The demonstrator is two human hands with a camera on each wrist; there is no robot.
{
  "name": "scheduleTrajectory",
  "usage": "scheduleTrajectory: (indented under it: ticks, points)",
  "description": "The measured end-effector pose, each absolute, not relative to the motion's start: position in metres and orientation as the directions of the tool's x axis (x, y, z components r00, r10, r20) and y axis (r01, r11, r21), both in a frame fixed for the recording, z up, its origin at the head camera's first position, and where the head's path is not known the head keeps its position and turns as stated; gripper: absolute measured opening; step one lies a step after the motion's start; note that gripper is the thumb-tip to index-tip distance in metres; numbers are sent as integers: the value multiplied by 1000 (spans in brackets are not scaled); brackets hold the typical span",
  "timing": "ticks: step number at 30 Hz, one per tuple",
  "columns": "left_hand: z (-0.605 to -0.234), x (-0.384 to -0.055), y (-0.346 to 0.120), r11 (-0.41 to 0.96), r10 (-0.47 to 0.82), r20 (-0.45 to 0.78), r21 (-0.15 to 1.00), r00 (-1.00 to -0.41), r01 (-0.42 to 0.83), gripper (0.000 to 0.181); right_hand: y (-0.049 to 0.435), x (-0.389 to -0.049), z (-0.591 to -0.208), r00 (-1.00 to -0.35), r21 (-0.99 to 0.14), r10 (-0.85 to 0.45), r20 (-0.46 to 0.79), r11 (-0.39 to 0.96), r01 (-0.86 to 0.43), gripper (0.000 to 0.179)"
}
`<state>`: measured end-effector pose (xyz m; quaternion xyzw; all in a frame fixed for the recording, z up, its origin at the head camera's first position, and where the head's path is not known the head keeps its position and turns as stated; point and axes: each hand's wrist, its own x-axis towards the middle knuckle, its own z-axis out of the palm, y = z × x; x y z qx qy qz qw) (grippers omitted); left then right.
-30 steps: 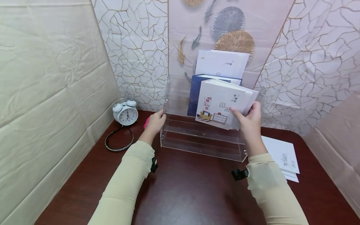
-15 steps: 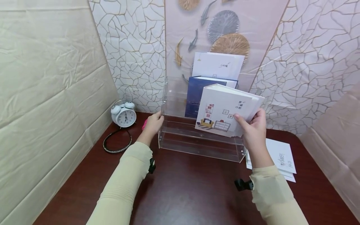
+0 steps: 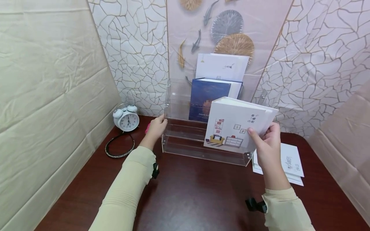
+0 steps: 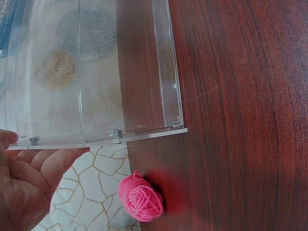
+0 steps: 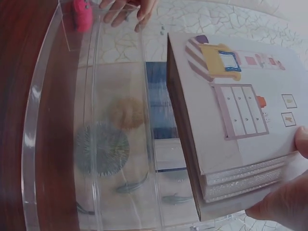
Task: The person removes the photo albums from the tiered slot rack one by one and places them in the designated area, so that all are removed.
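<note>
My right hand [image 3: 268,146] pinches a thick white photo album [image 3: 228,126] at its right edge, thumb on the front cover. A yellow armchair and a chest of drawers are printed on that cover. The album overlaps the front of a clear acrylic tiered rack [image 3: 199,154] in the head view. With my left hand [image 3: 157,128] I hold the rack's left side panel, thumb and fingers on either side of its edge in the left wrist view. A blue photo album [image 3: 206,98] stands upright in the rack, with a white album [image 3: 215,65] behind it on the top tier.
A white twin-bell alarm clock [image 3: 128,122] and a dark cord loop [image 3: 119,154] are on the table's left. Pink yarn [image 4: 140,198] lies beside the rack's left end. White booklets [image 3: 290,160] lie flat at the right. Fabric walls enclose the table.
My right hand has drawn the white album down, rightward and toward me, baring more of the blue album's cover. The left hand stays on the rack.
</note>
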<state>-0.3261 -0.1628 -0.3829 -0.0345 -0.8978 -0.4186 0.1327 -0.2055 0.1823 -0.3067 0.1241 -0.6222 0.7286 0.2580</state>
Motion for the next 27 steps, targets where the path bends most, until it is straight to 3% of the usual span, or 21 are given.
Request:
scheduleTrajectory:
  ticks: [11, 17, 27]
  points:
    - [-386, -326, -161, 665, -65, 298, 725, -952, 182, 33, 183, -183, -328, -907, -898, 192, 375, -167, -406, 28]
    - [-387, -326, -161, 657, -68, 285, 734, -956, 173, 36, 185, -170, -349, -951, -947, 145, 274, -132, -293, 29]
    - [-383, -327, -161, 653, -62, 279, 738, -958, 173, 38, 181, -166, -368, -978, -1000, 210, -7, -11, 5, 37]
